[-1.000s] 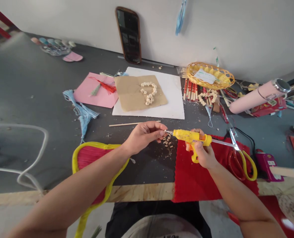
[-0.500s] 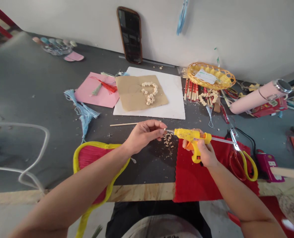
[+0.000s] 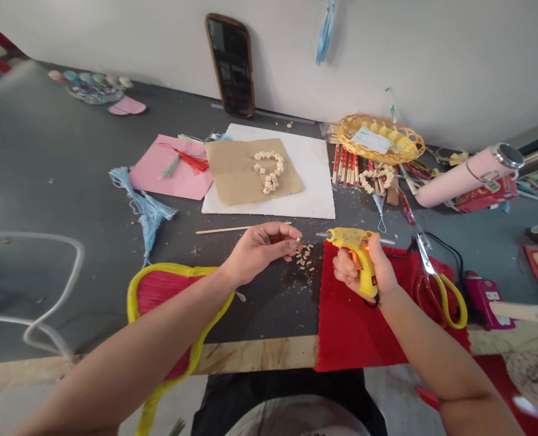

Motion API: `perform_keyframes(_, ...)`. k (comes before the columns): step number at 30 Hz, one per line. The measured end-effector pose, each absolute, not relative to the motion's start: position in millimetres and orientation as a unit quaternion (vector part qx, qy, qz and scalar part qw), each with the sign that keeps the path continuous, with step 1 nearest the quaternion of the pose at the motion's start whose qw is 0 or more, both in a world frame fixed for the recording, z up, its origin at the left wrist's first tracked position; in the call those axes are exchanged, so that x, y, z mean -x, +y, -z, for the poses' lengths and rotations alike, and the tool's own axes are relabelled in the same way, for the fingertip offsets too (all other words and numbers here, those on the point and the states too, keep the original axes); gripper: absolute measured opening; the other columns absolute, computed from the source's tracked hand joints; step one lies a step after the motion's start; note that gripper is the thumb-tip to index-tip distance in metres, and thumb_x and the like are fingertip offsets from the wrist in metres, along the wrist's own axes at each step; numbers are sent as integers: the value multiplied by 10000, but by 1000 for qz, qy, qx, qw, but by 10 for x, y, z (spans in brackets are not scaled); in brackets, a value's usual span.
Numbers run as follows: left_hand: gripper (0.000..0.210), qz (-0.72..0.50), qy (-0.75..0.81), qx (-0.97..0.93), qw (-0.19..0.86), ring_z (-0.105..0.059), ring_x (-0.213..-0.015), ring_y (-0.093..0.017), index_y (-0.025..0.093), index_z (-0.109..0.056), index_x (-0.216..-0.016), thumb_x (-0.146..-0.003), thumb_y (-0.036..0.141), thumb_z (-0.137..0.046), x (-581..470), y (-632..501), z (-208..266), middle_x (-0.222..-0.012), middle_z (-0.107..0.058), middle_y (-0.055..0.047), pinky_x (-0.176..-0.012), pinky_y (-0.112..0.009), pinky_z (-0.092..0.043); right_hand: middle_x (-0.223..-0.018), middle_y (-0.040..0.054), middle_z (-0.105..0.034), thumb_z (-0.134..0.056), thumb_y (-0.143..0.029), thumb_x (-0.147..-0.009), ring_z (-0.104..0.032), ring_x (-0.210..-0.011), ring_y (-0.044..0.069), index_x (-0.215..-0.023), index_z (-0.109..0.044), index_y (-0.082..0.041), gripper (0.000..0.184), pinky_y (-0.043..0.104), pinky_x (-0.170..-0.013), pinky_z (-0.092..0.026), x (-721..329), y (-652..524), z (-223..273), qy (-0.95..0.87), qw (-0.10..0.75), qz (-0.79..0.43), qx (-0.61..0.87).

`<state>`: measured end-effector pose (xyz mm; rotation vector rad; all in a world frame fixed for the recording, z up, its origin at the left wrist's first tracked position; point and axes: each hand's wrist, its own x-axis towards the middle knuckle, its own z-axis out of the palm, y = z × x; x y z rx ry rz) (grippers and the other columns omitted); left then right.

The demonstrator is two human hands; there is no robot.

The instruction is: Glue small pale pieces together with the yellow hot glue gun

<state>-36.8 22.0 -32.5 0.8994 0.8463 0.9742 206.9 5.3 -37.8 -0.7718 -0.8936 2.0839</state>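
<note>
My right hand (image 3: 364, 272) grips a yellow glue gun (image 3: 353, 241) by its handle, the nozzle pointing left. A small orange light glows on the gun. My left hand (image 3: 269, 247) pinches a tiny pale wooden piece (image 3: 298, 240) between thumb and fingertips, a short gap from the nozzle. Below the fingertips lies a scatter of small cut wooden bits (image 3: 304, 259). Beyond the hands, a curved row of glued wooden bits (image 3: 271, 172) sits on brown paper (image 3: 230, 172), which overlaps a white board (image 3: 317, 181). A thin stick (image 3: 221, 230) lies behind my left hand.
Red cloth (image 3: 342, 333) lies under my right hand, with scissors (image 3: 432, 272) on it. At the back stand a yellow basket (image 3: 414, 145), a pink flask (image 3: 460, 178) and a phone (image 3: 230, 66) against the wall. Blue tassels (image 3: 148, 215) and a yellow-edged pink piece (image 3: 160, 287) lie left.
The glue gun has drawn back to the right, its nozzle leaving the small piece in my left hand. My left hand has stayed nearly in place, still pinching.
</note>
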Motion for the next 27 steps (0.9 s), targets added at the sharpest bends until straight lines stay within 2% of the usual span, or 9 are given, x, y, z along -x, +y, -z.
perform_keyframes(5, 217, -440, 387, -405, 702, -591, -603, -79, 140, -723, -858, -708, 259, -827, 362, 219, 313, -685, -672, -3, -561, -184, -521, -518, -41, -354, -288, -837, -841, -260, -478, 113, -631, -518, -214, 696, 263, -480, -266, -2062, 66, 348, -364, 349, -798, 330)
perform_keyframes(10, 226, -442, 388, -409, 698, -601, -607, -85, 141, -721, -867, -717, 276, -822, 365, 211, 319, -705, -689, -15, -565, -190, -525, -558, -30, -421, -342, -808, -851, -302, -487, 110, -703, -543, -210, 648, 265, -492, -300, -2034, 54, 320, -379, 350, -787, 337)
perform_keyframes(14, 229, -451, 391, -411, 689, -597, -608, -82, 148, -722, -879, -718, 274, -823, 366, 210, 326, -710, -679, -5, -558, -185, -525, -616, -17, -472, -373, -769, -871, -361, -516, 111, -779, -564, -207, 601, 261, -509, -346, -2024, 44, 304, -382, 361, -786, 326)
perform_keyframes(19, 205, -448, 392, -417, 687, -581, -593, -71, 143, -721, -866, -728, 262, -816, 366, 214, 332, -686, -659, 5, -560, -177, -523, -715, 27, -550, -345, -790, -865, -489, -616, 143, -884, -613, -198, 651, 274, -545, -411, -2042, 21, 310, -402, 345, -783, 327)
perform_keyframes(23, 226, -448, 398, -413, 686, -585, -593, -75, 142, -717, -866, -716, 273, -824, 360, 216, 324, -696, -666, 1, -556, -179, -522, -693, 33, -559, -295, -820, -853, -534, -637, 160, -840, -608, -196, 698, 292, -574, -456, -2067, 3, 343, -434, 335, -768, 331)
perform_keyframes(27, 230, -448, 401, -414, 684, -583, -595, -80, 143, -712, -845, -704, 281, -830, 353, 218, 307, -685, -661, 1, -551, -183, -520, -664, 36, -571, -359, -822, -833, -530, -608, 150, -771, -604, -185, 686, 283, -569, -470, -2113, 18, 365, -449, 326, -766, 324)
